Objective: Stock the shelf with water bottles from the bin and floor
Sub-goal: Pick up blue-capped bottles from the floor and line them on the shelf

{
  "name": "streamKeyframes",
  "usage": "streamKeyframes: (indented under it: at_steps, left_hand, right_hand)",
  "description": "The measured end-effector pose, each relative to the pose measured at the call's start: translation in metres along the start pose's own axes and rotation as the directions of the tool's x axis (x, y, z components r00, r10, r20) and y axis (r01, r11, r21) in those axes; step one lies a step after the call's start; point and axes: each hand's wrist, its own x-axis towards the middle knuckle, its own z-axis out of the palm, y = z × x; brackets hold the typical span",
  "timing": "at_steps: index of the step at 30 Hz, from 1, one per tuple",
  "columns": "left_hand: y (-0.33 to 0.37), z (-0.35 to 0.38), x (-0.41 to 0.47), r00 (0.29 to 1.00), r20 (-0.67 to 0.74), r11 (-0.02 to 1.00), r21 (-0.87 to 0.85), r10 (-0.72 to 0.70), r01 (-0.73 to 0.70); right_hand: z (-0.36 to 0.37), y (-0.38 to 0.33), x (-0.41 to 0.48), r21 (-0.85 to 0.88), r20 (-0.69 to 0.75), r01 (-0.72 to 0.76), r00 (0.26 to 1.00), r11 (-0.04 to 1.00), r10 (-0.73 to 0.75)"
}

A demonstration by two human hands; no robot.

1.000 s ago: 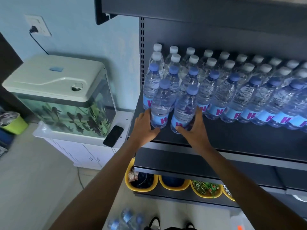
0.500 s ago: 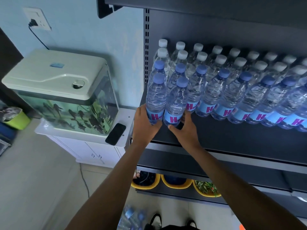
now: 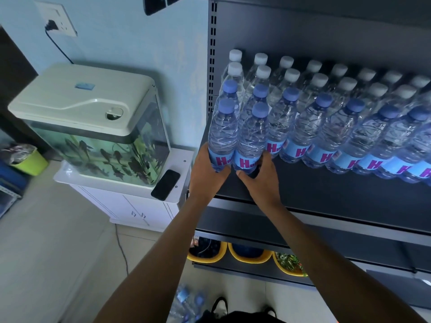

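Centre frame: the left hand [image 3: 205, 174] grips the outer bottle [image 3: 222, 134] by its base, the right hand [image 3: 260, 181] the inner bottle [image 3: 251, 139]. Both have slid back against the rows at the left end of the shelf [image 3: 326, 194]. Placement looks nearly complete, with release pending.

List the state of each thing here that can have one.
left hand: grips left bottle.
right hand: grips right bottle.
left bottle: upright, capped.
right bottle: upright, capped.
tank: lid on.
phone: lying flat, screen dark.
plug: in socket.
floor bottles: lying down.
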Motion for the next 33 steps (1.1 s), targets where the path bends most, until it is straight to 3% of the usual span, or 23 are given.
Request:
streamKeyframes:
  at_steps: [11,19,22,27,31,33]
  left_hand:
    - [0.006,-0.003,0.003,1.0,0.024,0.999,-0.038,0.008,-0.007]
    - [0.008,-0.006,-0.029,0.983,-0.163,0.996,-0.037,-0.082,0.077]
    - [0.012,-0.004,-0.06,0.966,-0.246,0.996,-0.061,-0.081,0.068]
    - [0.001,0.013,-0.148,0.889,-0.434,0.989,-0.072,-0.146,0.127]
    - [-0.031,0.046,-0.247,0.763,-0.554,0.938,-0.112,-0.333,0.328]
    - [-0.048,0.065,-0.295,0.686,-0.596,0.894,-0.131,-0.417,0.429]
  right_hand:
    - [-0.001,0.003,-0.001,-0.01,-0.012,0.047,0.999,0.999,-0.047]
    - [-0.012,0.013,-0.01,0.148,-0.034,0.056,0.998,0.987,-0.052]
    - [-0.022,0.015,-0.03,0.167,0.001,0.153,0.988,0.974,-0.155]
    - [-0.041,0.022,-0.076,0.197,0.148,0.343,0.916,0.918,-0.374]
    - [-0.053,0.049,-0.124,0.225,0.317,0.498,0.775,0.838,-0.546]
    - [-0.05,0.071,-0.151,0.261,0.435,0.483,0.714,0.836,-0.549]
